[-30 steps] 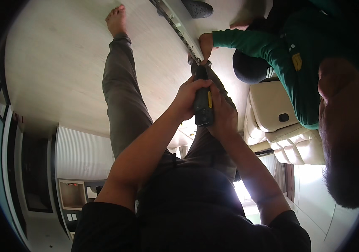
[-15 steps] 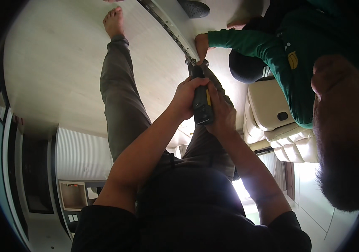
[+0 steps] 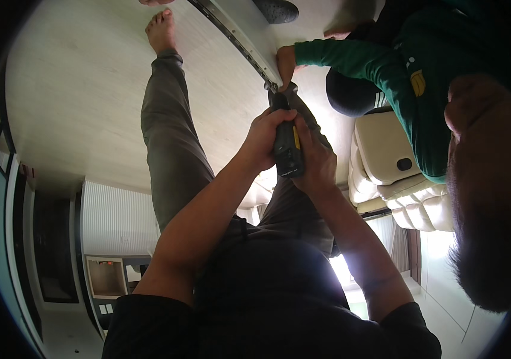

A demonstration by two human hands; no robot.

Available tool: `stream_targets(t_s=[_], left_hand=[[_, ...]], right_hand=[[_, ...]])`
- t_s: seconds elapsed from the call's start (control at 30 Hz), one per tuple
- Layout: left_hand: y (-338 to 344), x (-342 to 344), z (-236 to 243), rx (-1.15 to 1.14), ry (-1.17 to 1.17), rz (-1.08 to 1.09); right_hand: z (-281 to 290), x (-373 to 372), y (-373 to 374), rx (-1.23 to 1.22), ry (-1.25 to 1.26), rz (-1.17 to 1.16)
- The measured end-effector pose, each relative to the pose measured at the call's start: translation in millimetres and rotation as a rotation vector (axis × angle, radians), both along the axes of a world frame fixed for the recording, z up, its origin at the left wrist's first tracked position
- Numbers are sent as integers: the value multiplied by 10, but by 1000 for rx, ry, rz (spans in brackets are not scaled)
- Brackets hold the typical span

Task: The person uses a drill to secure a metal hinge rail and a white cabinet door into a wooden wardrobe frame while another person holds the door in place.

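Observation:
Both my hands are wrapped round a dark cordless power tool with a yellow stripe. My left hand grips its left side, with a thumb laid over the top. On the other side my right hand closes round it. The tool's front end meets the near end of a long pale metal profile with holes along its edge; the exact contact is too small to make out. A co-worker's hand, in a green sleeve, presses on the profile close to the tool's tip.
The co-worker bends in from the right. A cream padded seat stands beyond my right arm. My bare foot rests on the pale floor. A dark shoe lies past the profile, and a shelf unit is at lower left.
Almost nothing differs. The co-worker's head has dipped slightly lower in the picture, and the profile has shifted a little to the left; my hands keep their hold on the power tool.

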State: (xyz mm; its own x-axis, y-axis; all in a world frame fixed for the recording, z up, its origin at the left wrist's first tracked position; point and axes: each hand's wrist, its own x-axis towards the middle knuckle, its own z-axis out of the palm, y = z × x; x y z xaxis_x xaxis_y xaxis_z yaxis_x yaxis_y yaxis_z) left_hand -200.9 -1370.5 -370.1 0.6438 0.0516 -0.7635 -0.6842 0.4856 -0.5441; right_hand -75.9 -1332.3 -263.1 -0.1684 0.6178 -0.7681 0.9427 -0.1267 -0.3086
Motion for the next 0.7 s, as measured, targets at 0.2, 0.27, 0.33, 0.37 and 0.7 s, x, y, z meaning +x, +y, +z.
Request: stream_targets(t_s=[0.2,0.27,0.33,0.37,0.7], left_hand=[[-49,13,-24,-7,-19,37],[-33,1,0,-12,-16,21],[21,-19,30,-17,-16,3],[30,-22,41,-1,-8,6],[7,-4,4,9,-20,32]], right_hand=[[-9,18,-7,-34,-7,-3],[-6,7,-22,-28,-11,1],[-8,-1,-31,-21,-17,3],[-10,3,-40,-9,-14,3],[-16,7,-36,2,-2,-9]])
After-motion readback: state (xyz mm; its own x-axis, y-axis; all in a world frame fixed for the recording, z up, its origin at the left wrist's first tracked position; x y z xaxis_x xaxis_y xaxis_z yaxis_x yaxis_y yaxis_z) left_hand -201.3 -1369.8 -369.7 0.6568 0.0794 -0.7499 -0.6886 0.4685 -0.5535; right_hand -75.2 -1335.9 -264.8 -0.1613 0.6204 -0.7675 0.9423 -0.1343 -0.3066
